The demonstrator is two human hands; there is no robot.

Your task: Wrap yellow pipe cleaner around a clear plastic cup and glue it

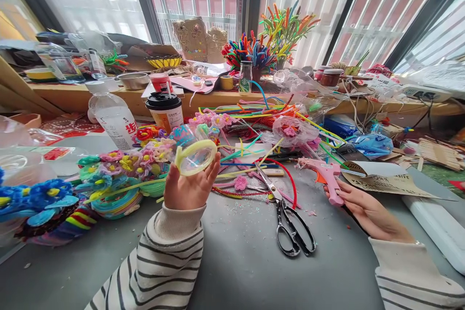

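Observation:
My left hand [191, 184] holds up a clear round plastic piece [196, 157] whose rim is wrapped in pale yellow pipe cleaner. A strand of that yellow trails off to the left, past the flower-trimmed baskets. At the right, my right hand [359, 206] has its fingers around the handle of a pink glue gun [323, 172], its nozzle pointing left. Black-handled scissors [286, 223] lie on the grey table [240, 261] between my hands. Behind them a red pipe cleaner [292, 179] curves over the table.
Flower-trimmed baskets [118, 198] fill the left side, near a plastic bottle [112, 118] and a lidded cup [165, 110]. A pile of pipe cleaners [250, 118] lies behind my hands. Wooden sticks [441, 152] and a white box [436, 227] are at the right.

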